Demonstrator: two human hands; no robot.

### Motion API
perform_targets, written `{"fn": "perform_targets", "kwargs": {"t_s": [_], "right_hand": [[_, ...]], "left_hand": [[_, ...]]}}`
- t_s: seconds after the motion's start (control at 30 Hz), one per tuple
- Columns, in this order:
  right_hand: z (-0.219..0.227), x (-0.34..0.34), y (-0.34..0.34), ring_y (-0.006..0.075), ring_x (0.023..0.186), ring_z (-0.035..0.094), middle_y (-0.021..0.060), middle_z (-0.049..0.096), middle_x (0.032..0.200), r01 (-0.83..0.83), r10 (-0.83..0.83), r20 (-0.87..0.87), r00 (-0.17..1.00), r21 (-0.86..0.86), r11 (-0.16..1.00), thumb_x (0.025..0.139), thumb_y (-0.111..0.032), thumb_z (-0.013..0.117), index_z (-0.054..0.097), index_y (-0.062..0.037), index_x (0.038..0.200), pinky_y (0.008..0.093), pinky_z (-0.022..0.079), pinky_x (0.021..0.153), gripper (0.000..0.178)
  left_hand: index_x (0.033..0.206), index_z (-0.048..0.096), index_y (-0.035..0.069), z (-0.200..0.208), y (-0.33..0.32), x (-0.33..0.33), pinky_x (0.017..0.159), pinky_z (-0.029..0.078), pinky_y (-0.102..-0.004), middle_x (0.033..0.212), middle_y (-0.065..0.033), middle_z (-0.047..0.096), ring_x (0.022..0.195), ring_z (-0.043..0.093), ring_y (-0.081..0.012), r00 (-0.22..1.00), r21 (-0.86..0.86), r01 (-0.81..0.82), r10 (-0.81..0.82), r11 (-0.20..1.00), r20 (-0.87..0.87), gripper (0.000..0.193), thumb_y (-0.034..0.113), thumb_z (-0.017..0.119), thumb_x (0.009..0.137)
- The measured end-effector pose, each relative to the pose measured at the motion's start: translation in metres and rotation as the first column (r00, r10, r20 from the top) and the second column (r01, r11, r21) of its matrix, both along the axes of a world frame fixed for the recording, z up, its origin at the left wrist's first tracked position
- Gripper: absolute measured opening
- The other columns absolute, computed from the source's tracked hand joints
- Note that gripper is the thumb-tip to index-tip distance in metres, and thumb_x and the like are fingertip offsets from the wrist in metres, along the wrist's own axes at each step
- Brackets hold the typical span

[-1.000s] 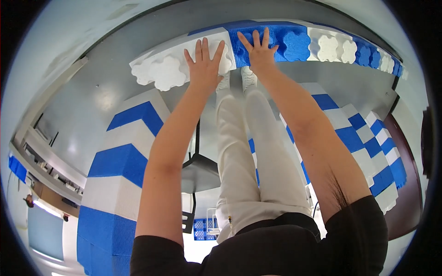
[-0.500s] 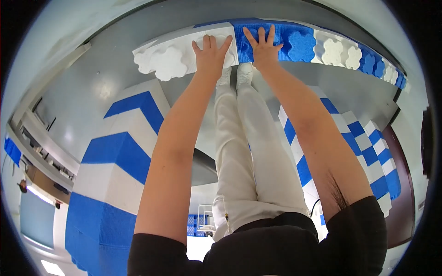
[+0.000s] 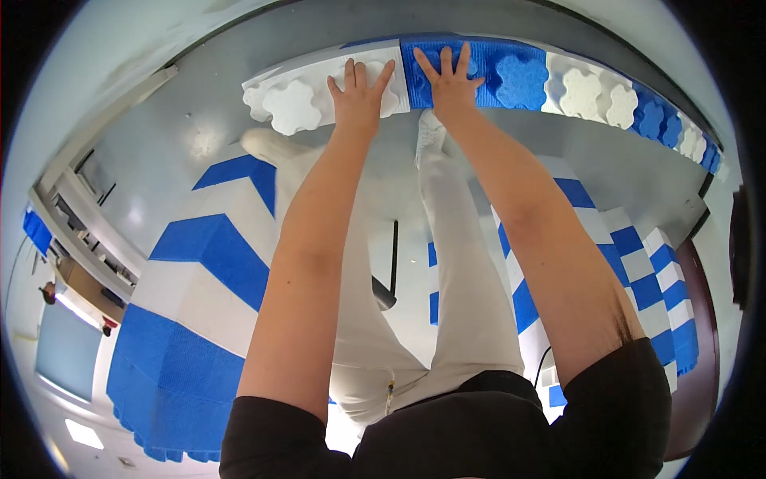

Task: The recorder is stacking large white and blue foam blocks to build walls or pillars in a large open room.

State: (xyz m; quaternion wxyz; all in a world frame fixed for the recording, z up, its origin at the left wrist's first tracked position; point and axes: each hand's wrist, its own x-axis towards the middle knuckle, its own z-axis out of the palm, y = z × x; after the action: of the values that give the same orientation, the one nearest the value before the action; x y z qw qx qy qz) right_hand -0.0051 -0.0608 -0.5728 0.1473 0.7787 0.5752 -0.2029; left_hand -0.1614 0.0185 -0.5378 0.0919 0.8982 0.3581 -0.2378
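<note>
Both hands have slid lower; left hand (image 3: 357,97) flat, fingers spread, on white block (image 3: 319,92); right hand (image 3: 449,80) likewise on blue block (image 3: 499,72).

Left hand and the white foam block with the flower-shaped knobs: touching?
Touching. The head view shows the left hand lying flat, fingers spread, on the white foam block, no gap visible under the palm.

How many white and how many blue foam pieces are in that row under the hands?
White pieces: 2
Blue pieces: 2
Total: 4 that show clearly; those farther right are too small to count.
</note>
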Motion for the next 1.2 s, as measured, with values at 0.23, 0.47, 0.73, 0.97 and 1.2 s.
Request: {"fn": "perform_targets", "kwargs": {"t_s": [0.23,0.47,0.73,0.97,1.2], "right_hand": [[0.005,0.002,0.002,0.0441,0.138,0.007,0.0113,0.024,0.148,0.075,-0.086,-0.066,0.994,-0.149,0.986,0.085,-0.012,0.058,0.002,-0.0489,0.144,0.0728,0.037,0.087,0.089],[0.008,-0.005,0.004,0.0429,0.139,0.008,0.0120,0.021,0.148,0.079,-0.084,-0.069,0.994,-0.079,0.994,0.083,-0.006,0.059,0.003,-0.0475,0.145,0.0684,0.042,0.085,0.093],[0.009,-0.001,0.011,0.0411,0.139,0.000,0.0073,0.015,0.150,0.099,-0.119,-0.073,0.990,-0.234,0.967,0.083,-0.016,0.062,0.001,-0.0503,0.143,0.0730,0.037,0.087,0.093],[0.011,0.000,0.010,0.0401,0.140,-0.002,0.0060,0.014,0.152,0.104,-0.129,-0.099,0.987,-0.225,0.969,0.086,-0.017,0.058,0.003,-0.0538,0.141,0.0729,0.038,0.086,0.086],[0.010,-0.002,0.007,0.0395,0.140,0.001,0.0058,0.016,0.151,0.125,-0.150,-0.147,0.978,-0.167,0.978,0.086,-0.017,0.059,0.003,-0.0534,0.142,0.0731,0.038,0.085,0.087]], "left_hand": [[0.144,0.021,0.039,-0.004,0.001,0.001,0.104,0.022,-0.0624,0.138,-0.0184,0.035,0.136,0.026,-0.0352,0.999,-0.063,0.035,-0.037,0.997,-0.025,0.091,0.006,0.067,0.073],[0.143,0.025,0.035,-0.013,0.012,-0.008,0.104,0.021,-0.0633,0.128,-0.0172,0.038,0.127,0.033,-0.0356,0.999,-0.045,0.052,-0.051,0.998,0.014,0.090,0.008,0.069,0.069],[0.138,0.032,0.033,-0.001,0.019,-0.001,0.098,0.029,-0.0598,0.126,-0.0166,0.039,0.124,0.036,-0.0326,0.992,-0.098,0.107,-0.112,0.989,-0.052,0.088,0.015,0.075,0.064],[0.138,0.031,0.030,0.003,0.020,-0.002,0.094,0.031,-0.0595,0.122,-0.0170,0.040,0.120,0.038,-0.0328,0.987,-0.061,0.150,-0.153,0.987,-0.054,0.093,0.023,0.079,0.059],[0.142,0.025,0.029,0.016,0.023,-0.015,0.101,0.025,-0.0625,0.132,-0.0189,0.035,0.129,0.030,-0.0347,0.986,-0.106,0.150,-0.156,0.983,-0.056,0.101,0.030,0.082,0.059]]}}
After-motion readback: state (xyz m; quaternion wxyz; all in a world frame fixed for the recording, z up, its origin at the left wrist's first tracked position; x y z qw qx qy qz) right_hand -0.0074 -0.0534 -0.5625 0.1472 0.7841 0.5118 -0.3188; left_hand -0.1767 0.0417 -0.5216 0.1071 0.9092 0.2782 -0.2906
